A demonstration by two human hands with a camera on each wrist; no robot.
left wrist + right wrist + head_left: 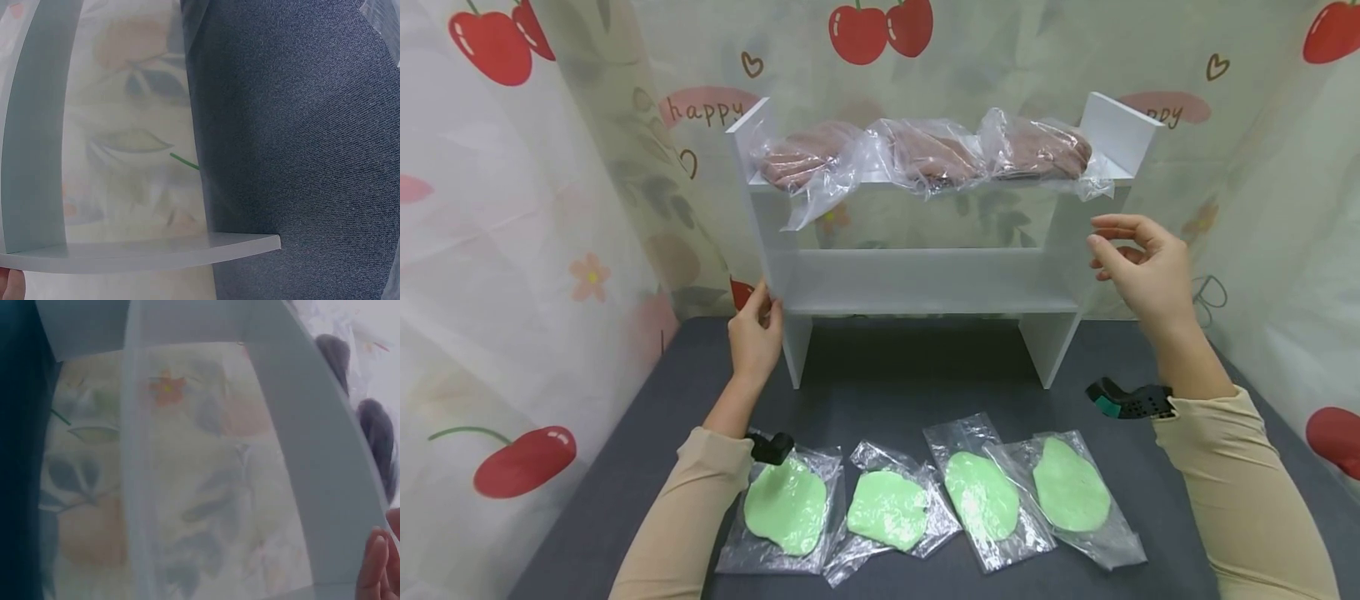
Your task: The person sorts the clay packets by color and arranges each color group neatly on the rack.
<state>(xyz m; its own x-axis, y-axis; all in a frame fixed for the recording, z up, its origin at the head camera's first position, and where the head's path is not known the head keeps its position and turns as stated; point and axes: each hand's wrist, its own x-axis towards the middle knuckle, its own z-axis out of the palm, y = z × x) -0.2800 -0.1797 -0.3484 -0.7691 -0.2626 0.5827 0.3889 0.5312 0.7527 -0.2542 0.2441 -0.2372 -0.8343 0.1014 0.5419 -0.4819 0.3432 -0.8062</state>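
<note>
A white two-tier shelf (pixel 925 279) stands on the dark table. Against the outer face of its left side panel rests my left hand (pixel 754 337), fingertips right at the panel's edge; in the left wrist view only a bit of the fingers (pixel 11 284) shows beside the panel. My right hand (pixel 1146 258) is raised beside the right side panel, its fingers loosely bent with nothing between them. On the top tier lie three clear bags of brown, ridged lumps: left (pixel 808 154), middle (pixel 932 154) and right (pixel 1037 150).
Several flat pale-green pieces in clear bags, such as the leftmost one (pixel 786 508) and the rightmost one (pixel 1070 487), lie in a row along the near side of the table (pixel 917 392). Printed cloth (pixel 925 50) hangs behind and at both sides. A thin cord (pixel 1210 296) hangs at the right.
</note>
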